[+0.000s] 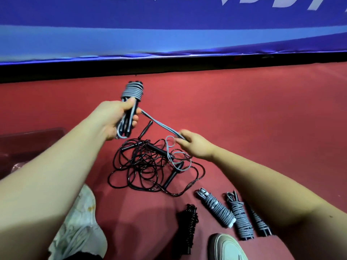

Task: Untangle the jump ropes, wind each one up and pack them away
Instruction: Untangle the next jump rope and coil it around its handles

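My left hand (120,119) grips the black handles of a grey jump rope (132,91), its cord partly coiled round their upper end. The free doubled grey cord (159,126) runs down to my right hand (193,145), which pinches it. Its loose grey loops lie over a tangled black jump rope (148,166) with black handles on the red floor. Three wound grey ropes (217,209) (240,216) (260,222) and one wound black rope (188,222) lie at the lower right.
A dark red bin (28,143) stands at the left edge. My white shoe (82,224) and grey shoe (227,246) rest on the floor near the wound ropes. A blue banner (169,25) with a black base (169,66) closes off the far side.
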Demonstrator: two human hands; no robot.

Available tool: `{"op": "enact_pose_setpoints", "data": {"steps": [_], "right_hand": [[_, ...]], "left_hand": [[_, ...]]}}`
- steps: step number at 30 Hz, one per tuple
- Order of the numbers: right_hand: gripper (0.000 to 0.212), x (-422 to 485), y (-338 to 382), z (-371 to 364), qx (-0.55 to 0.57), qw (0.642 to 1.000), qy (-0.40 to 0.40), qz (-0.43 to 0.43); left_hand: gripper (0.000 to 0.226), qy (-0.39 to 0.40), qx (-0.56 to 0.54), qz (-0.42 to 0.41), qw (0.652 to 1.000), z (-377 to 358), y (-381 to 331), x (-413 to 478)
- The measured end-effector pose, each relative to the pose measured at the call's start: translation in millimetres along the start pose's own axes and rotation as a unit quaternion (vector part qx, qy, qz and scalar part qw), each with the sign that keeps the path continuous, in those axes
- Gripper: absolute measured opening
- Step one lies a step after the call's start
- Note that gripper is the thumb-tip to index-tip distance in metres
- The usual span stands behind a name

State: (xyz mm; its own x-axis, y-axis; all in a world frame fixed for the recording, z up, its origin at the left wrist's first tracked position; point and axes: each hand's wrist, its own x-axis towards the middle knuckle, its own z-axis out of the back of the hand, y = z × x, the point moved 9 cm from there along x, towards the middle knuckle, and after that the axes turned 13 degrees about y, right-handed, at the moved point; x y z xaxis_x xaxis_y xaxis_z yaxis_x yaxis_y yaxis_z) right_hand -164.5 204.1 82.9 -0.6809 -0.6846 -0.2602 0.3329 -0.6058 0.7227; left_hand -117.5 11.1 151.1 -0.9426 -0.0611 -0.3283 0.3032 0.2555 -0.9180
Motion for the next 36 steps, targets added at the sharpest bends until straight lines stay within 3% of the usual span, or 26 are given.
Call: {"op": "enact_pose_setpoints", "data": {"steps": [2,6,8,10,12,13,16,17,19,21,22,24,28,31,36], "right_hand": [[0.012,-8,-48,5,0.120,0.990,0.015,-0.073],[0.010,-22,-77,61,0.246,0.959,-0.102,-0.094],[0.013,-22,-88,69,0.262,0.950,-0.091,-0.141],[0.024,-23,-104,57,0.130,0.956,-0.010,-0.262],[0.032,-22,-112,51,-0.104,0.928,0.024,-0.358],[0.046,-15,-104,47,-0.129,0.928,-0.007,-0.348],[0.075,17,-40,10,0.041,0.988,-0.040,-0.142],[0.072,24,-18,1,0.081,0.992,-0.049,-0.085],[0.047,30,14,-6,0.107,0.989,-0.098,-0.009],[0.019,24,31,4,0.075,0.981,-0.178,0.010],[0.017,22,34,7,0.074,0.978,-0.192,0.024],[0.020,22,31,7,0.123,0.979,-0.153,0.055],[0.021,16,23,7,0.192,0.980,-0.046,0.037],[0.028,5,29,9,0.190,0.981,-0.019,0.029],[0.021,-9,69,15,0.040,0.999,-0.003,0.016]], "left_hand": [[0.017,-0.002,0.003,-0.002,1.000,7,-1,1],[0.016,0.017,0.056,0.010,0.998,-9,7,2],[0.016,0.012,0.062,0.007,0.998,-18,4,4],[0.017,0.009,0.074,0.013,0.997,-28,2,5],[0.019,0.017,0.083,0.025,0.996,-38,4,6],[0.019,0.020,0.084,0.031,0.996,-42,6,6],[0.020,0.009,0.089,0.038,0.995,-43,4,6],[0.020,0.006,0.090,0.036,0.995,-42,2,6],[0.021,0.000,0.092,0.032,0.995,-40,-2,5],[0.020,-0.006,0.090,0.026,0.996,-34,-4,3],[0.019,-0.008,0.086,0.022,0.996,-31,-4,3],[0.015,0.001,0.077,0.022,0.997,-27,-2,1],[0.009,0.050,0.086,0.039,0.994,-25,8,-2],[0.010,0.051,0.182,0.029,0.981,-21,10,-1],[0.011,0.012,0.295,0.001,0.955,-17,2,1]]}}
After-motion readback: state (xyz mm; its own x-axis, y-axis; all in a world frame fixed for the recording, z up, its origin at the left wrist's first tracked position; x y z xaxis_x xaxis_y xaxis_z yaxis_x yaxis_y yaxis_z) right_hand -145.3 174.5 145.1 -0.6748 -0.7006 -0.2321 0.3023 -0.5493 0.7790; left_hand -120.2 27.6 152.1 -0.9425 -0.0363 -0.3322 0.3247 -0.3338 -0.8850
